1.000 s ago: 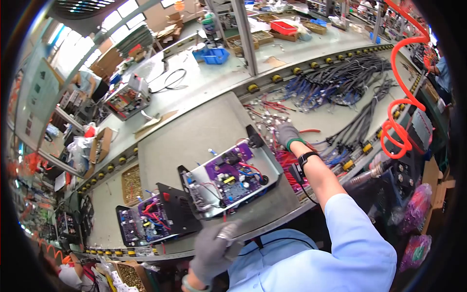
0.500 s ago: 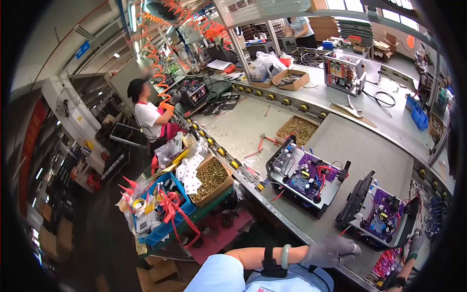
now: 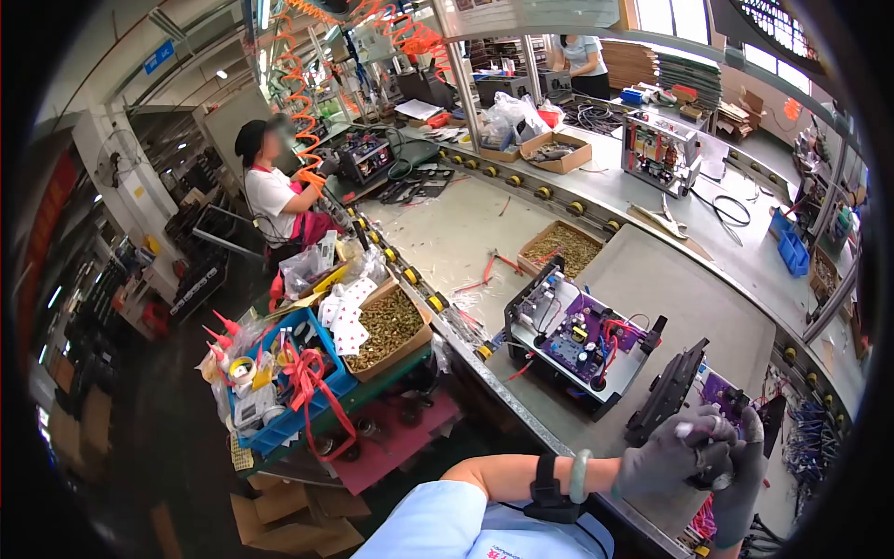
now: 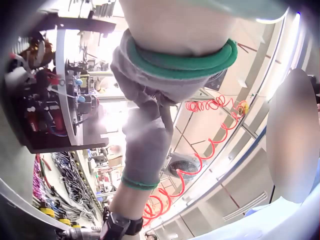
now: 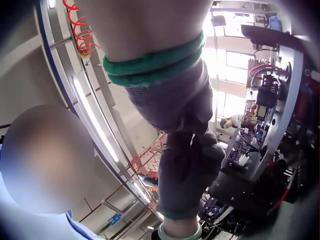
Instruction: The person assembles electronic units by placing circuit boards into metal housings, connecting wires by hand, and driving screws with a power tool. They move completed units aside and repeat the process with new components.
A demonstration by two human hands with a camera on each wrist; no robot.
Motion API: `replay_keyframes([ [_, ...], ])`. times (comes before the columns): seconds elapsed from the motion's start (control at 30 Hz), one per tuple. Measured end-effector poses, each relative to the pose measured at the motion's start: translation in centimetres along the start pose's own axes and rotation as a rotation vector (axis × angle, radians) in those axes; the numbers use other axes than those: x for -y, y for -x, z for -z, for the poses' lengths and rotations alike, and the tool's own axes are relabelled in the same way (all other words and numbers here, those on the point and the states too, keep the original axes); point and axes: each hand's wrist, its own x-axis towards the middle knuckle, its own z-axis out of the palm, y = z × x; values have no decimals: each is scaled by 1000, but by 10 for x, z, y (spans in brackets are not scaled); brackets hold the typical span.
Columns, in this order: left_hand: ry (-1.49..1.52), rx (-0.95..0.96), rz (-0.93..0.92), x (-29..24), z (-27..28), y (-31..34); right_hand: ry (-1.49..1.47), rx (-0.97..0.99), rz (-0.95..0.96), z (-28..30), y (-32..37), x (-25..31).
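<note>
My gloved left hand (image 3: pixel 663 458) and gloved right hand (image 3: pixel 743 480) meet in front of the right-hand device, a black-ended metal chassis with a purple circuit board (image 3: pixel 717 389). The left fingers are curled, with a pale spot showing at a finger. In the right wrist view the right hand (image 5: pixel 172 102) comes from above and its fingertips meet the left hand (image 5: pixel 187 172). What lies between the fingers is hidden; I cannot tell whether either hand holds a part. A second open chassis (image 3: pixel 582 349) with a purple board stands left of the hands.
A cardboard box of small brass-coloured parts (image 3: pixel 396 326) and a blue bin (image 3: pixel 321 377) with red ribbon stand at the left. Another tray of brass parts (image 3: pixel 563 250) sits on the bench. Cable bundles (image 3: pixel 812 447) lie at the far right. Another person (image 3: pixel 279 191) works beyond.
The head view has swung left. My right hand has come back from the pile of cables and connectors to meet the left hand, which has moved to the right-hand chassis.
</note>
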Motion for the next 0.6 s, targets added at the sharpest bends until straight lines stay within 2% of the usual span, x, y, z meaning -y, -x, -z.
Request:
replay_keyframes([
  [0.07, -901, 124, -524, -19, 11, 7, -74, 12, -40, -6, -5, -3],
  [0.1, -890, 132, -620, -16, 15, 3, -143, 19, -83, -9, -7, -4],
  [0.13, -890, 123, -622, -14, 22, 4, -144, 28, -86, -9, -8, -1],
  [0.23, -736, 260, -487, -24, 26, 5, -121, 59, -69, -13, -10, 13],
  [0.27, -571, 404, -512, -31, 25, 4, -122, 62, 5, -17, -12, 13],
  [0.37, -1180, 403, -312, -79, 4, -6, -364, 93, -137, -13, -12, 22],
  [0.4, -1291, 456, -346, -92, -6, -17, 7, 129, 8, 2, -17, 22],
  [0.43, -1297, 412, -466, -93, -1, -25, 376, 114, 159, 17, -22, 21],
  [0.47, -1091, 280, -187, -83, 18, -37, 538, -1, 372, 26, -32, 5],
  [0.5, -1227, 88, -63, -84, 18, -59, 657, -113, 469, 38, -39, 4],
  [0.53, -1439, 99, -259, -82, 30, -83, 756, -180, 393, 48, -40, -1],
  [0.6, -1407, 142, -166, -83, 33, -111, 917, -248, 333, 53, -42, -24],
])
